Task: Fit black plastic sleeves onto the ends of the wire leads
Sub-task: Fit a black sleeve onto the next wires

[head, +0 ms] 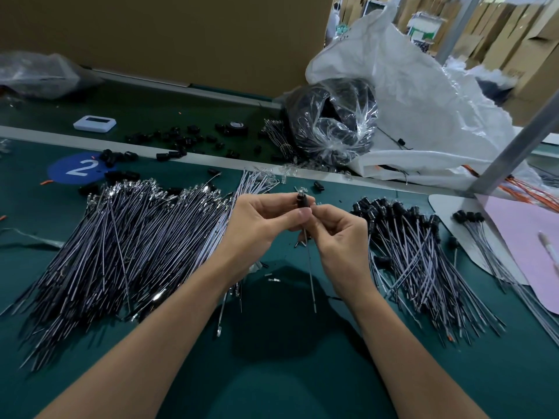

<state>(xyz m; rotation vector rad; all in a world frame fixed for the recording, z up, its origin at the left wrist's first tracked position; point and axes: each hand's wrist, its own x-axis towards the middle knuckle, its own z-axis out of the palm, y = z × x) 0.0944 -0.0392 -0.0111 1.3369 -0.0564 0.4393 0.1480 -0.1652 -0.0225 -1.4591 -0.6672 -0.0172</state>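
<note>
1. Works at a green table that carries a blue disc marked 2, used below as the reference for every place.
2. Pinches a black sleeve between thumb and forefinger of the left hand, well to the right of the blue disc and nearer the body, raised off the table.
3. Grasps one wire lead with the curled fingers of the right hand, just under the sleeve and a little farther right of the disc, the two hands meeting at the fingertips.
4. Shows a bright metal terminal at the sleeve's far end and lets the rest of the lead hang down between the wrists toward the table.
5. Has a broad heap of unsleeved leads on the near side of the disc, fanning rightward until it passes under the left wrist.
6. Has a smaller pile of sleeved leads farther right of the disc than both hands, black caps at the far ends.
7. Has loose sleeves scattered around the disc and across the strip of table beyond it.
8. Has a white gadget just beyond the disc, and a clear bag of black parts against a white sack beyond it and far to its right.
9. Has a pink sheet at the right edge, farthest from the disc.
</note>
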